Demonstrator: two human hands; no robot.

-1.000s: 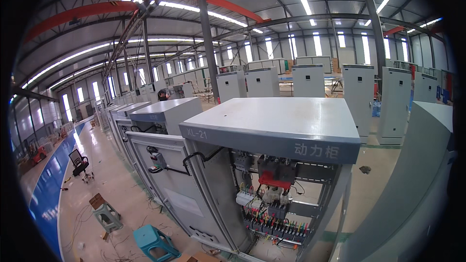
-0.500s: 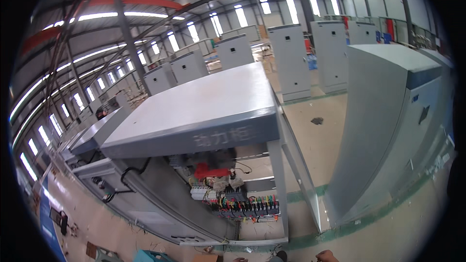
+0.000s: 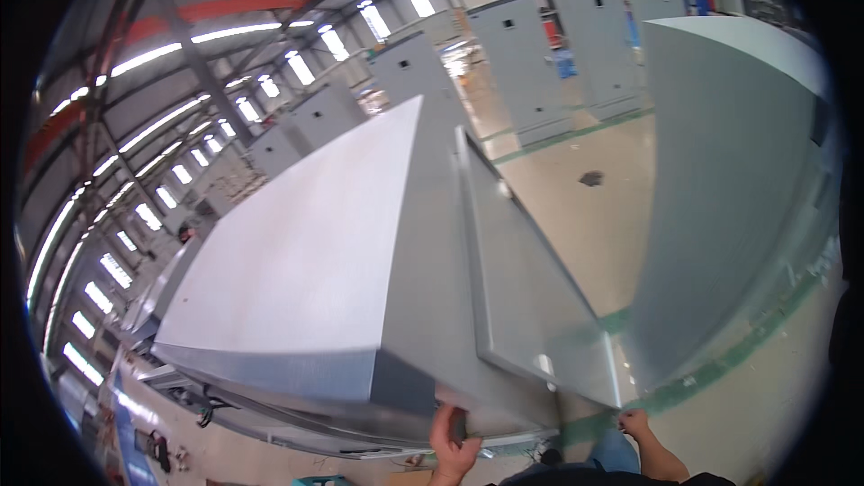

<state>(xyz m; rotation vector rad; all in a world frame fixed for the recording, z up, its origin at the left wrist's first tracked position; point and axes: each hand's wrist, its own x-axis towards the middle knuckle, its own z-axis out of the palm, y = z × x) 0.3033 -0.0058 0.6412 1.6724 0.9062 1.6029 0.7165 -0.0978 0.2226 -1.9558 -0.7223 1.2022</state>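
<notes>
A large grey electrical cabinet (image 3: 288,252) with a pale top and a darker front band stands before me. My left hand (image 3: 453,452) is at its near right front corner. Its fingers curl upward around a small dark thing (image 3: 459,426) whose kind I cannot make out. Against the cabinet's right side leans a flat grey panel (image 3: 531,292) with a raised rim. Beside that panel's lower near corner, my right hand (image 3: 635,423) is closed; what it holds, if anything, is hidden. The cabinet's inside is out of sight from here.
Another tall grey cabinet (image 3: 720,216) stands close on the right. Several more cabinets line the far side, among them a grey one (image 3: 522,63). A green line (image 3: 711,378) crosses the beige floor, and a dark patch (image 3: 590,178) marks it further off.
My view has moved right and nearer the cabinet's right side, so its wired interior has gone from sight. Both hands and forearms have come further into view from the lower edge.
</notes>
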